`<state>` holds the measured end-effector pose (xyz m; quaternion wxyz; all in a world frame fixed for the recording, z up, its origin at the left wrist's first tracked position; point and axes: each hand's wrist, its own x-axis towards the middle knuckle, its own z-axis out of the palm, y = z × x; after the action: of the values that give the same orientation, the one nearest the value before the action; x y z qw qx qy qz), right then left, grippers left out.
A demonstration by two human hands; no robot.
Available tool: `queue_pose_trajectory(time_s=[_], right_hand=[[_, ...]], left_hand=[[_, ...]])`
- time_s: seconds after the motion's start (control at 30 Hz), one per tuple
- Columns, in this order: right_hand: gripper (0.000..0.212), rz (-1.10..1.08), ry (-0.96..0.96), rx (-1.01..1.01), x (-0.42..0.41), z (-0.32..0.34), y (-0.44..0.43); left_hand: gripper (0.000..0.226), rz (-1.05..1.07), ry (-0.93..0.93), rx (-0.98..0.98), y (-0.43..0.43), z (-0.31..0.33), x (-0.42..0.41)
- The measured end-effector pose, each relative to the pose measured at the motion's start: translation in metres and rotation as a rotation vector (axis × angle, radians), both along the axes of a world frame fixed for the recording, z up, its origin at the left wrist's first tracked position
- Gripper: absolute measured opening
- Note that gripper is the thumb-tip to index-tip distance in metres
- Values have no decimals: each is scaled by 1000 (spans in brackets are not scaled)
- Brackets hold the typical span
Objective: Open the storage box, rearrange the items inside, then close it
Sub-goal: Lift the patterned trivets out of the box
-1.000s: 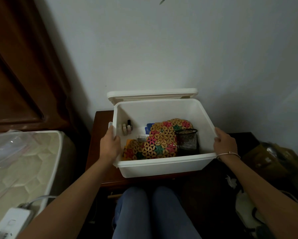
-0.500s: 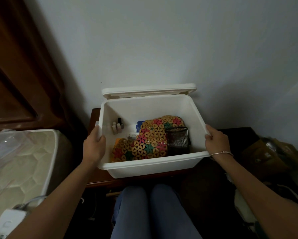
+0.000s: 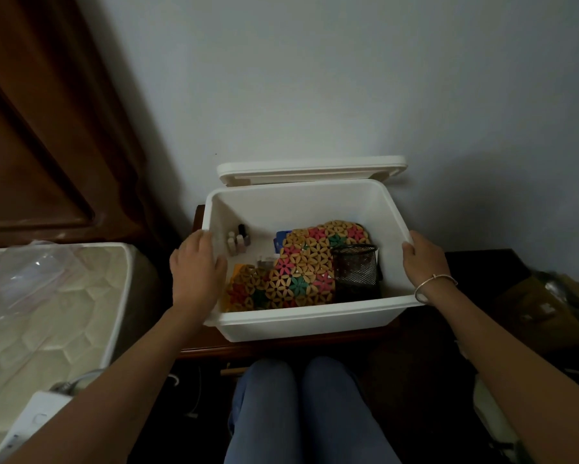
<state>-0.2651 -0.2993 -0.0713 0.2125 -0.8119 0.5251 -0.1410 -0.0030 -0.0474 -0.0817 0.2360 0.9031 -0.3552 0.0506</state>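
A white storage box stands open on a dark wooden table, its lid tipped back against the wall. Inside lie a colourful flower-patterned mat, a black mesh pen cup at the right, small bottles at the back left and a blue item behind the mat. My left hand hovers over the box's left rim, fingers spread, holding nothing. My right hand, with a bracelet at the wrist, grips the box's right rim.
A quilted mattress with plastic wrap lies at the left, with a white power strip near it. A wooden door panel is behind. Dark bags sit at the right. My knees in jeans are below the table edge.
My left hand has let go of the box's left side and lifted over the rim toward the inside. The right hand still holds the right rim.
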Motion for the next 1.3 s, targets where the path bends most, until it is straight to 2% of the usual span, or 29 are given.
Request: queue_pose_trajectory(time_s=[0.07,0.1,0.23,0.33,0.43,0.53,0.6,0.7,0.83,0.93,1.0,1.07,1.13,1.3], right_hand=[[21,2,7,-32,2,-4,-1],[20,0,10,-50,3,-6,0],[22,-9,32,-97,1,-10,0],[22,-21,52,-126,1,-12,2],[22,-49,81,-144,1,-14,2],[26,-56,123,-150,2,-16,1],[29,-56,133,-143,3,-17,0],[32,-58,138,-152,2,-19,0],[32,-54,137,-157,3,-21,0],[32,-60,140,-168,3,-21,0],[32,-59,138,-162,3,-20,1],[33,-61,136,-154,4,-20,1],[32,-60,135,-151,4,-19,2],[29,-63,139,-134,5,-13,5]], left_hand=[[34,-65,-107,48,-15,4,-6],[32,-109,-89,55,-26,4,-10],[36,-210,315,57,-82,-3,-29],[34,-212,497,120,-125,-11,-41],[44,-164,628,150,-157,-22,-54],[66,-14,686,159,-177,-32,-65],[70,73,725,158,-185,-34,-67],[69,136,852,58,-194,-34,-65],[70,144,919,-70,-199,-32,-65],[74,174,1126,-192,-200,-27,-61],[63,249,1312,-288,-199,-22,-57],[50,317,1409,-349,-199,-18,-51],[45,344,1461,-381,-198,-17,-44],[31,236,1535,-426,-183,-14,-33]])
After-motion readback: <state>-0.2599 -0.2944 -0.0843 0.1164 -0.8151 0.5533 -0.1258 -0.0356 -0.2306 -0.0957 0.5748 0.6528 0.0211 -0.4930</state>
